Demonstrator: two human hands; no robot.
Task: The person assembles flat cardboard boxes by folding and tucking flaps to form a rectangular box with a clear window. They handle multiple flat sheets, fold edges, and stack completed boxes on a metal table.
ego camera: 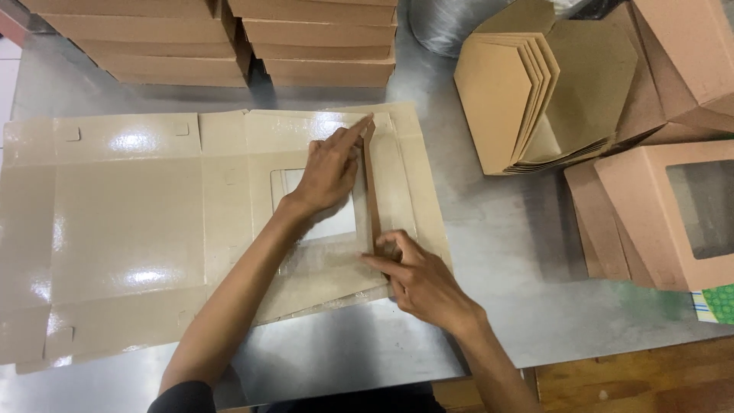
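A large flat box blank (126, 229) of glossy tan cardboard lies unfolded on the metal table (505, 252), and everything else sits around it. Behind its left half stand stacks of flat brown cartons (153, 38). The blank's left panels lie bare, shining under the light, with small tabs along their edges.

Toward the blank's right end is a square window opening (321, 206) with what looks like clear film (336, 226) over it. The left hand (329, 172) rests flat and open on this film, fingers spread, the forefinger stretched along the window's upper right edge; it grips nothing, only presses. Just right of it, at the window's lower right corner, the right hand (417, 279) presses down with loosely bent fingers, fingertips on the card, also grasping nothing.

The blank looks light but stiff along its panels and ready to bend at the creases; its glossy face seems slippery, so flat pressure beside the window or a hold at the panel edges would suit it. The film appears thin and easily creased.

Right of the blank, a fan of folded brown card pieces (527, 92) leans, and beyond it stand assembled window boxes (673, 214).
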